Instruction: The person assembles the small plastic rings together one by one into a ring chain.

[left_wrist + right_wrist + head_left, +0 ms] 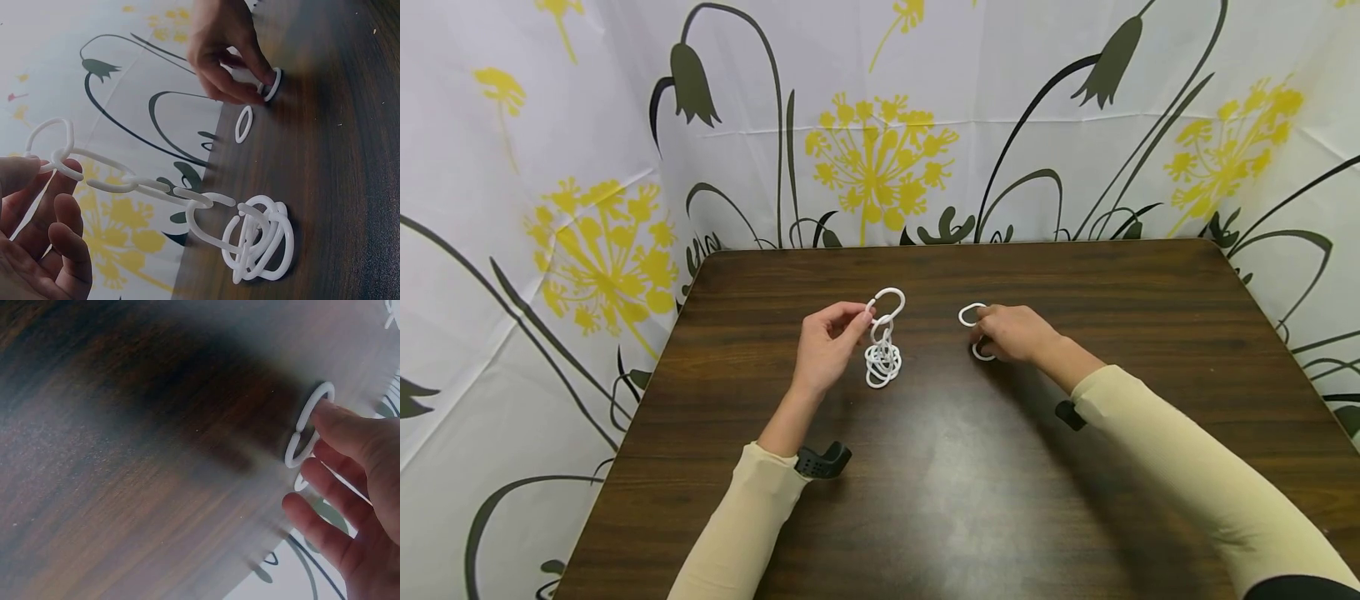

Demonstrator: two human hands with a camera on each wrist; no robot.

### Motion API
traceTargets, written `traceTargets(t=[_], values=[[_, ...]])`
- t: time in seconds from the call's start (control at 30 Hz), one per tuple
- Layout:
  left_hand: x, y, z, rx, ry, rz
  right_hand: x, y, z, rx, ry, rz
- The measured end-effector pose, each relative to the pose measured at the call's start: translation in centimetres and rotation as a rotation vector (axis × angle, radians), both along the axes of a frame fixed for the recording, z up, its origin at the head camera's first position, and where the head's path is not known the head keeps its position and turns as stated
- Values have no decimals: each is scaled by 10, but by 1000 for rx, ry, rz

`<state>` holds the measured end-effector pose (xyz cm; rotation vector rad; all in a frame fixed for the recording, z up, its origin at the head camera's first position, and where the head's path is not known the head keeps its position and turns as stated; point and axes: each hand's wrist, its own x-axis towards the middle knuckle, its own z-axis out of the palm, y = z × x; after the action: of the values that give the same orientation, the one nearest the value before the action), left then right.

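Observation:
My left hand (822, 357) pinches the end link (895, 293) of a white plastic chain between thumb and fingers. From that link the chain (103, 161) slants down to a heap of linked white rings (284, 240) on the table. To the right, my right hand (1018, 333) is low over the table, thumb and finger pinching a separate white C-shaped link (306, 415); the fingers partly cover it. Another loose white link (962, 316) lies just beyond that hand, flat on the wood.
The dark wood-grain table (925, 500) spreads under both hands. Behind its far edge hangs a white curtain (880, 50) printed with yellow flowers and dark stems. A dark band (823, 461) is on the left wrist.

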<state>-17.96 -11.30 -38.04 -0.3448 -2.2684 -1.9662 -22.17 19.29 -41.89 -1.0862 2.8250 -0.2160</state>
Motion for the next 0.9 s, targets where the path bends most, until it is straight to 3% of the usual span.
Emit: traceTargets(t=[0.23, 0.53, 0.73, 0.9], values=[[14, 3, 28, -13, 6, -21, 0, 3, -2, -3, -25, -31], [16, 3, 30, -49, 0, -22, -1, 0, 2, -28, -95, -107], [16, 3, 30, -50, 0, -21, -2, -9, 24, -185, -139, -176], [16, 3, 29, -48, -2, -28, -3, -25, 54, -438, -222, -223]])
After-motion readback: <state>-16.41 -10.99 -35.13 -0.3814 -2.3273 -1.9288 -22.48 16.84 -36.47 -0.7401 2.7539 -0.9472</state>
